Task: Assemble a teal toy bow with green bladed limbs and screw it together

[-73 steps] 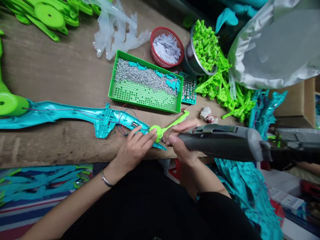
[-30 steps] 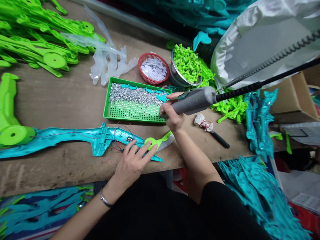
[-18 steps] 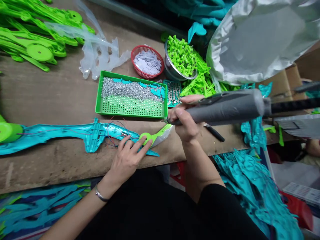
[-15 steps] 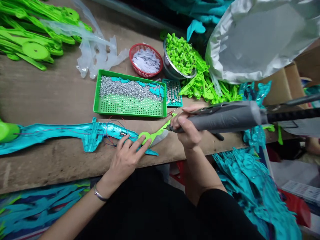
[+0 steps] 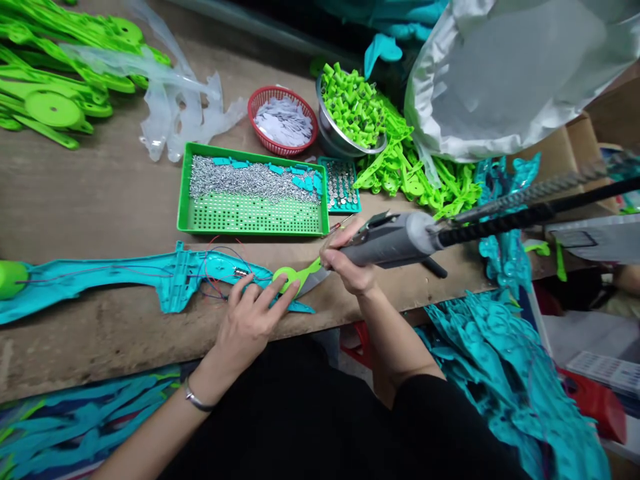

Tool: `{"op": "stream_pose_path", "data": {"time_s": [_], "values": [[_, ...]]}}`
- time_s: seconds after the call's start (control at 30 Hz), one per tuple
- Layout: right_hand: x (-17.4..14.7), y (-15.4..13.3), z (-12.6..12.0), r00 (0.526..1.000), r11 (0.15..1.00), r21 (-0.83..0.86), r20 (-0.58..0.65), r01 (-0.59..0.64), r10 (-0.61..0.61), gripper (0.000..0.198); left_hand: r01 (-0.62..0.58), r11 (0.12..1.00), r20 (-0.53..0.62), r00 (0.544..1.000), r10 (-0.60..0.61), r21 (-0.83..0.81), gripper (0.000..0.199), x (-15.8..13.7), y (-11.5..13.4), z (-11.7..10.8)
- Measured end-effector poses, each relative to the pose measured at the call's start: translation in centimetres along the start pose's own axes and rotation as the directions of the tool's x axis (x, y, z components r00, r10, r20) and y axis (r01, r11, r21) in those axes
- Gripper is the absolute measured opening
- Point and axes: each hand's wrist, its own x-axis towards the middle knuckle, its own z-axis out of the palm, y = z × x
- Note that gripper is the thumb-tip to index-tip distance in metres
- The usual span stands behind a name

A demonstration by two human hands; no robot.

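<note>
My right hand (image 5: 349, 261) is closed round the front of a grey electric screwdriver (image 5: 390, 241), its cable trailing off to the right. The tip is hidden behind my fingers, over the lime-green plastic arm (image 5: 309, 270). With fingers spread, my left hand (image 5: 250, 323) lies over the end of a long turquoise plastic shell (image 5: 120, 270); two fingertips press on the round part of the green arm. A translucent piece (image 5: 315, 283) shows under that arm. Thin red and blue wires loop over the shell beside a small metal part (image 5: 241, 272).
A green tray (image 5: 253, 232) of screws and small turquoise pieces stands behind the shell. Beyond are a red basket (image 5: 311, 137) and a metal bowl (image 5: 330, 127) of green parts. Turquoise shells (image 5: 520, 373) are heaped at right, green parts (image 5: 55, 73) at far left.
My right hand and the screwdriver have moved left along the green arm, towards its round part. My left hand stays on the same spot. The view has shifted slightly.
</note>
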Motion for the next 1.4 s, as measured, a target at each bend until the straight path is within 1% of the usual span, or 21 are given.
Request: {"op": "stream_pose_path", "data": {"time_s": [0.07, 0.13, 0.17, 0.2, 0.23, 0.3, 0.33, 0.4, 0.43, 0.53, 0.63, 0.77, 0.87, 0.97, 1.03, 1.13, 1.27, 1.33, 1.4], "values": [[0.5, -0.1, -0.4, 0.995, 1.000, -0.012, 0.097, 0.013, -0.011, 0.024, -0.003, 1.000, 0.000, 1.000, 0.003, -0.005, 0.053, 0.0, 0.0, -0.1], [1.4, -0.7, -0.7, 0.974, 0.999, 0.021, 0.223, 0.030, -0.034, 0.023, -0.003, 1.000, 0.003, 1.000, 0.003, -0.008, 0.053, 0.0, -0.1, -0.1], [1.9, -1.1, -0.7, 0.963, 0.997, 0.056, 0.264, 0.047, -0.060, 0.023, -0.003, 1.000, 0.008, 1.000, 0.003, -0.009, 0.053, 0.0, -0.1, -0.1], [2.4, -1.5, -0.7, 0.958, 0.992, 0.101, 0.270, 0.075, -0.100, 0.024, -0.004, 1.000, 0.014, 1.000, 0.005, -0.010, 0.053, 0.0, -0.1, -0.1], [3.1, -1.8, -0.5, 0.961, 0.982, 0.146, 0.235, 0.116, -0.148, 0.026, -0.006, 1.000, 0.019, 1.000, 0.006, -0.010, 0.053, 0.0, -0.1, -0.1], [4.5, -2.1, 0.3, 0.970, 0.955, 0.205, 0.069, 0.215, -0.233, 0.028, -0.006, 1.000, 0.026, 1.000, 0.006, -0.010, 0.054, 0.0, -0.2, -0.1], [5.1, -2.0, 0.7, 0.966, 0.942, 0.218, -0.021, 0.256, -0.258, 0.029, -0.003, 1.000, 0.028, 1.000, 0.004, -0.010, 0.055, 0.0, -0.2, -0.1], [6.4, -1.3, 1.7, 0.954, 0.930, 0.222, -0.140, 0.292, -0.266, 0.030, 0.003, 1.000, 0.026, 1.000, -0.003, -0.014, 0.056, 0.1, -0.2, -0.2], [6.9, -0.8, 2.2, 0.952, 0.932, 0.219, -0.168, 0.290, -0.257, 0.030, 0.006, 1.000, 0.023, 1.000, -0.005, -0.018, 0.056, 0.1, -0.1, -0.2], [7.7, 0.7, 3.0, 0.956, 0.945, 0.203, -0.197, 0.256, -0.217, 0.034, 0.008, 1.000, 0.005, 1.000, -0.008, -0.026, 0.055, 0.2, -0.1, -0.3], [7.9, 1.5, 3.2, 0.959, 0.951, 0.196, -0.202, 0.240, -0.200, 0.036, 0.010, 1.000, -0.004, 1.000, -0.010, -0.028, 0.054, 0.1, -0.1, -0.2], [8.0, 1.3, 3.2, 0.966, 0.969, 0.157, -0.204, 0.193, -0.159, 0.036, 0.013, 1.000, 0.000, 1.000, -0.013, -0.024, 0.054, 0.1, -0.2, -0.1], [8.2, 1.1, 3.3, 0.976, 0.979, 0.132, -0.170, 0.159, -0.135, 0.037, 0.014, 1.000, 0.001, 1.000, -0.014, -0.025, 0.053, 0.1, -0.1, -0.2], [8.3, 1.0, 3.6, 0.976, 0.978, 0.120, -0.150, 0.174, -0.155, 0.036, 0.013, 0.999, -0.005, 1.000, -0.014, -0.032, 0.051, 0.2, -0.1, -0.3], [8.3, 0.6, 3.5, 0.971, 0.973, 0.118, -0.161, 0.197, -0.177, 0.036, 0.012, 0.999, -0.002, 1.000, -0.012, -0.030, 0.050, 0.2, -0.1, -0.3], [7.7, -0.8, 2.6, 0.957, 0.969, 0.101, -0.210, 0.224, -0.199, 0.035, 0.002, 1.000, -0.001, 1.000, -0.002, -0.017, 0.051, 0.2, -0.2, -0.2], [6.1, -3.0, -0.5, 0.917, 0.955, 0.039, -0.295, 0.293, -0.269, 0.032, -0.019, 1.000, -0.018, 1.000, 0.019, 0.013, 0.052, 0.3, -0.2, -0.2], [5.4, -3.2, -2.3, 0.885, 0.947, 0.005, -0.357, 0.322, -0.299, 0.030, -0.029, 0.999, -0.030, 0.999, 0.029, 0.020, 0.051, 0.4, -0.2, -0.2], [4.9, -2.4, -3.7, 0.863, 0.951, -0.029, -0.413, 0.307, -0.291, 0.028, -0.035, 0.999, -0.040, 0.999, 0.036, 0.020, 0.049, 0.5, -0.2, -0.3]]}}
